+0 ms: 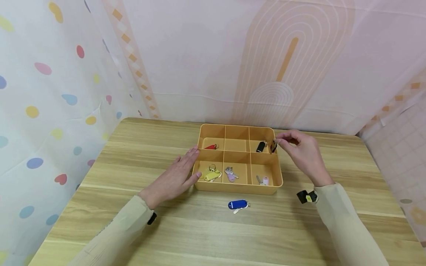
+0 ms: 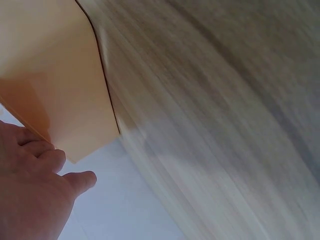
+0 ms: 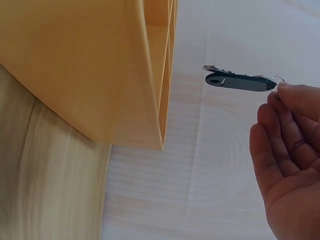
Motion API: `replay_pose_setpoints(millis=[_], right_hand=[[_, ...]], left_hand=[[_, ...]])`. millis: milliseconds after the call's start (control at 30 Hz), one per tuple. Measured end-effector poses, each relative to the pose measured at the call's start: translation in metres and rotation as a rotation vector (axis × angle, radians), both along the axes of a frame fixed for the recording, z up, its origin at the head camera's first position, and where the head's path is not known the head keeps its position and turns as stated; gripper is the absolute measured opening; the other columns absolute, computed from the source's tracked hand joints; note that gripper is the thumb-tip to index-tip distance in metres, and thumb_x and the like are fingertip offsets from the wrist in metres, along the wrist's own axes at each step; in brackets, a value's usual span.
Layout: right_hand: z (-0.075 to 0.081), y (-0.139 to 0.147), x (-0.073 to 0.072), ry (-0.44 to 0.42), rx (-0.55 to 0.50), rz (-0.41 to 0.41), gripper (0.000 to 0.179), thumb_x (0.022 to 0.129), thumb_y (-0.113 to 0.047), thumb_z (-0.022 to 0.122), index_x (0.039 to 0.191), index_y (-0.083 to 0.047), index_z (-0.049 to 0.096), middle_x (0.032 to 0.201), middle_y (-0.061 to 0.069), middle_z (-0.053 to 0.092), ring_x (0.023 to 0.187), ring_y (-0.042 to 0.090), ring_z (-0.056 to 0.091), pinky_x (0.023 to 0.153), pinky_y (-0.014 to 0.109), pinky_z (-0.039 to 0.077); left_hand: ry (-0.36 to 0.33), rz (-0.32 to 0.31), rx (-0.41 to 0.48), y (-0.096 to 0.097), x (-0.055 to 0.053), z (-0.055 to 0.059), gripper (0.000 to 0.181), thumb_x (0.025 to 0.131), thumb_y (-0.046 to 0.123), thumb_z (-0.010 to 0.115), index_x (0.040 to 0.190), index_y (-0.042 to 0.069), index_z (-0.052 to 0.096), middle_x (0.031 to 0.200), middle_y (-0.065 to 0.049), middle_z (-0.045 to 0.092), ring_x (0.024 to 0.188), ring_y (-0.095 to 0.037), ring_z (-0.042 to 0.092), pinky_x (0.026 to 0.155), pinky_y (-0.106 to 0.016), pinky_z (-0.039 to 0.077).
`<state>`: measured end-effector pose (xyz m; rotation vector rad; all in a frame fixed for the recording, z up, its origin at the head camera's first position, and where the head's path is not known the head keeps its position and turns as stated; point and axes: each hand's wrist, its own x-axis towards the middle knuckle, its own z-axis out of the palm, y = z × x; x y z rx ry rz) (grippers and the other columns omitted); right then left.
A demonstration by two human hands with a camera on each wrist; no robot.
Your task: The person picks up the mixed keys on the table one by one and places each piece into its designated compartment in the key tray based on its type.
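An orange divided box (image 1: pixel 237 188) stands on the wooden table. My right hand (image 1: pixel 304 153) pinches the ring of a black key tag (image 3: pixel 240 82) with a key on it. That tag hangs at the box's right rim by the back right compartment, where another black key tag (image 1: pixel 261 146) lies. With fingers extended, my left hand (image 1: pixel 176 181) rests against the box's left rim. Inside the box are a red key tag (image 1: pixel 211 147) at back left, a yellow one (image 1: pixel 212 176) at front left, a purple one (image 1: pixel 230 176) at front middle and a pale pink one (image 1: pixel 265 181) at front right.
A blue key tag (image 1: pixel 237 204) with a key lies on the table in front of the box. Patterned curtains (image 1: pixel 193 59) hang behind the table (image 1: pixel 159 229) and on both sides. The back middle compartment (image 1: pixel 237 143) shows its bare floor.
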<state>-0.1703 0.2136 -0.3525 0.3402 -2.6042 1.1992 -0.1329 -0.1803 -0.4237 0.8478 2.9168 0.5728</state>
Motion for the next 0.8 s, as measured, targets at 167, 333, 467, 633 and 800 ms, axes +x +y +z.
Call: replay_pose_setpoints(millis=[167,333,467,633,800], right_hand=[[-0.002,0.0,-0.01,-0.017,0.003,-0.008,0.014,0.101,-0.021,0.07,0.104,-0.01,0.078,0.104,0.005,0.077,0.1,0.021,0.07,0.08,0.019,0.05],[-0.004,-0.001,-0.016,-0.036,0.018,0.003,0.015,0.102,-0.023,0.07,0.105,-0.01,0.078,0.105,0.006,0.077,0.1,0.022,0.07,0.08,0.021,0.05],[-0.006,-0.001,-0.02,-0.044,0.029,0.012,0.016,0.102,-0.022,0.069,0.106,-0.009,0.077,0.105,0.007,0.077,0.1,0.023,0.071,0.08,0.02,0.05],[-0.01,-0.002,-0.026,-0.044,0.042,0.024,0.014,0.102,-0.018,0.068,0.106,-0.007,0.076,0.103,0.008,0.077,0.096,0.023,0.07,0.077,0.016,0.05],[-0.015,-0.002,-0.031,-0.041,0.068,0.025,0.012,0.101,-0.015,0.069,0.105,-0.006,0.077,0.103,0.009,0.077,0.094,0.024,0.07,0.078,0.022,0.052]], left_hand=[[0.0,-0.002,0.005,0.0,0.0,0.0,0.075,0.112,0.049,0.034,0.165,0.0,0.011,0.173,-0.01,0.005,0.159,-0.027,0.009,0.125,-0.058,0.017],[-0.001,-0.002,0.002,0.0,0.001,0.0,0.075,0.112,0.049,0.034,0.165,0.001,0.011,0.173,-0.01,0.005,0.159,-0.027,0.01,0.125,-0.057,0.017],[-0.002,-0.003,0.001,0.001,0.002,0.001,0.075,0.112,0.049,0.034,0.165,0.0,0.011,0.173,-0.011,0.005,0.159,-0.027,0.009,0.125,-0.057,0.017],[-0.006,-0.004,-0.005,0.001,0.003,0.001,0.075,0.112,0.049,0.034,0.165,0.001,0.01,0.173,-0.011,0.004,0.159,-0.027,0.009,0.125,-0.057,0.016],[-0.008,-0.006,-0.003,0.001,0.004,0.001,0.076,0.112,0.049,0.034,0.165,0.0,0.01,0.173,-0.011,0.004,0.159,-0.027,0.009,0.125,-0.057,0.017]])
